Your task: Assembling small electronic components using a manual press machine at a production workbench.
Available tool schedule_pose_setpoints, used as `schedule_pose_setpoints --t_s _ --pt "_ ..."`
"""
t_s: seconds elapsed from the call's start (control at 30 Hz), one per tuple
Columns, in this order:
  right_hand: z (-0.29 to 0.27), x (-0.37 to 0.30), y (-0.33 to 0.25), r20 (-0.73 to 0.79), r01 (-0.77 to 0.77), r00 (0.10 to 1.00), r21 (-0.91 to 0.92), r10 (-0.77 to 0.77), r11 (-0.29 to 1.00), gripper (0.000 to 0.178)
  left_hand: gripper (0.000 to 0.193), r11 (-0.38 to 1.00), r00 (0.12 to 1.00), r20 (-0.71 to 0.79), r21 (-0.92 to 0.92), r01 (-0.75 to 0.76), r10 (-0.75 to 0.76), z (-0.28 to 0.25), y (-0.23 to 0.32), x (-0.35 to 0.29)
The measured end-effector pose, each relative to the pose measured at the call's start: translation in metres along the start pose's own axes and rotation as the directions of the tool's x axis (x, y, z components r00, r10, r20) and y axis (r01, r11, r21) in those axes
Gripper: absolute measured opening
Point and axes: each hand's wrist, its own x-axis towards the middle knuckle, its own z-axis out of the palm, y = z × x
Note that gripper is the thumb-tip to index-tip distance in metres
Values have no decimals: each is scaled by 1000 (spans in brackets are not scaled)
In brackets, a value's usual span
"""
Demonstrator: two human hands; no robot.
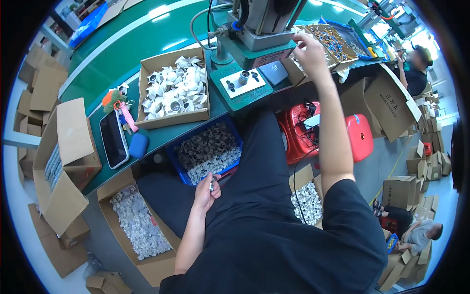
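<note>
A: State the condition of the left hand.

B: The bare left hand (207, 193) is closed around a small silvery part (212, 185). The fingers cover most of the part; its full shape cannot be determined. Hand and part are positioned over the lap, near the near edge of a rectangular blue plastic crate (237, 133). The crate contains small parts, dark toward its far edge and whitish toward its near edge.

A: State the condition of the right hand.

B: The bare right hand (310, 56) is extended with bent fingers over the left side of an open brown cardboard box (296, 76) containing white pieces. Whether the fingers grasp anything cannot be determined.

A: Identify the equipment between them.

B: A green metal bench press (247, 59) stands at the near edge of the long green workbench (157, 138). On its base is a white rectangular plate (242, 89) carrying an upright metal cylinder (244, 76).

A: List the items left of the press.

B: A shallow cardboard tray (176, 118) of white finned parts lies along the workbench's near edge. Toward the left end lie a black-screened phone (114, 142) and, to its right at the near edge, a rounded blue case (139, 146).
</note>
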Motion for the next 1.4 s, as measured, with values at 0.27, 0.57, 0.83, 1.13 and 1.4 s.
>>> schedule_pose_setpoints --t_s 0.27,0.57,0.83,1.13,1.4 --pt "22 21 70 203 162 976 -442 -78 882 30 43 1000 999 -44 -11 26 -27 -1 1 6" --pt "-17 8 47 112 -160 983 108 147 981 35 42 997 996 -71 -64 43 -47 -5 4 8" --pt "31 -26 -58 578 -570 802 662 153 486 34 43 995 996 -70 -83 55 -61 -5 3 9" --pt "26 -8 -89 730 -675 589 208 347 708 53 42 992 996 -60 -110 56 -63 -8 5 10" --pt "18 -6 -115 713 -593 616 142 334 792 56 41 992 995 -57 -99 73 -79 -11 6 16"
